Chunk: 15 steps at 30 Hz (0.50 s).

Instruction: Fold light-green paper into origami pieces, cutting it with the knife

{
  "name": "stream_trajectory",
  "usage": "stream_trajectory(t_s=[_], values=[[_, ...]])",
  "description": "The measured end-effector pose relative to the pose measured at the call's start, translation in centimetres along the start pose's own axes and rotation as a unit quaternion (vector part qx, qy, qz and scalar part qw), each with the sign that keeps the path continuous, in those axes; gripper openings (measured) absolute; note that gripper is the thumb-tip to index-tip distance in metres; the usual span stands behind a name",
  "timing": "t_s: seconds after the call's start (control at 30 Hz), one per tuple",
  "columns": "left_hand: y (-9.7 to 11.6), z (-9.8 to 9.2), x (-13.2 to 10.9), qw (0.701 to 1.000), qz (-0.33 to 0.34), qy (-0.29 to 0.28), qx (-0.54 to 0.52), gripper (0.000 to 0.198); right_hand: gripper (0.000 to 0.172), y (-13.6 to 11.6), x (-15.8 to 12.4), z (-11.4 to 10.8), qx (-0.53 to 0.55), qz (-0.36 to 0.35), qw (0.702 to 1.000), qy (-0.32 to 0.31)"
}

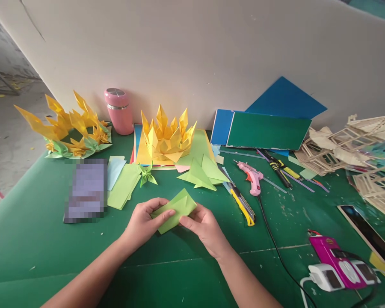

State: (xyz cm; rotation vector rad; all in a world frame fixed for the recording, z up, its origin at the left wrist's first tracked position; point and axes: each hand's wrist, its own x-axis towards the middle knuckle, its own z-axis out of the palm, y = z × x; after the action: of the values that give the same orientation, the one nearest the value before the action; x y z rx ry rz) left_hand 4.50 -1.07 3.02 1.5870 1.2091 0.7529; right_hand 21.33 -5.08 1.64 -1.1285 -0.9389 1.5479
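Observation:
Between my two hands is a folded piece of light green paper [177, 209], held above the green table. My left hand [149, 216] pinches its left side with the thumb on top. On the right edge, my right hand [203, 222] grips it between thumb and fingers; the fingertips behind are hidden. Just beyond lie folded green paper leaves [203, 172] and a small green paper flower [148, 174]. A stack of green paper sheets [123, 186] is to the left. Farther back, a yellow paper crown [167, 137] stands on coloured sheets.
A yellow utility knife [243, 207] and a pink glue gun [250, 177] with a trailing black cord lie right. A pink power strip [338, 261], a phone [368, 233] and wooden stick models [336, 145] are farther right. A second paper crown [73, 132] and a pink flask [119, 112] stand left.

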Motion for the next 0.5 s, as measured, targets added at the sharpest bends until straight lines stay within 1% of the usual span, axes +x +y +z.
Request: stream_trajectory(t_s=[0.03, 0.1, 0.2, 0.27, 0.37, 0.5], values=[[0.08, 0.06, 0.00, 1.000, 0.004, -0.002, 0.013, 0.028, 0.042, -0.11, 0.02, -0.04, -0.004, 0.018, 1.000, 0.008], [0.24, 0.19, 0.00, 0.999, 0.019, 0.004, 0.043, 0.028, 0.038, -0.45, 0.01, -0.15, -0.014, 0.030, 0.999, 0.031], [0.33, 0.38, 0.00, 0.995, 0.044, 0.033, 0.080, 0.028, 0.037, -0.77, -0.05, -0.12, -0.019, 0.029, 0.998, 0.054], [0.30, 0.46, 0.00, 0.994, 0.044, 0.048, 0.085, 0.028, 0.037, -0.77, -0.04, 0.01, -0.019, 0.029, 0.997, 0.068], [0.25, 0.49, -0.02, 0.995, 0.038, 0.053, 0.081, 0.028, 0.036, -0.67, 0.00, 0.15, -0.026, 0.031, 0.996, 0.081], [0.27, 0.46, -0.04, 0.994, 0.049, 0.051, 0.079, 0.028, 0.035, -0.67, 0.04, 0.15, -0.028, 0.032, 0.995, 0.088]])
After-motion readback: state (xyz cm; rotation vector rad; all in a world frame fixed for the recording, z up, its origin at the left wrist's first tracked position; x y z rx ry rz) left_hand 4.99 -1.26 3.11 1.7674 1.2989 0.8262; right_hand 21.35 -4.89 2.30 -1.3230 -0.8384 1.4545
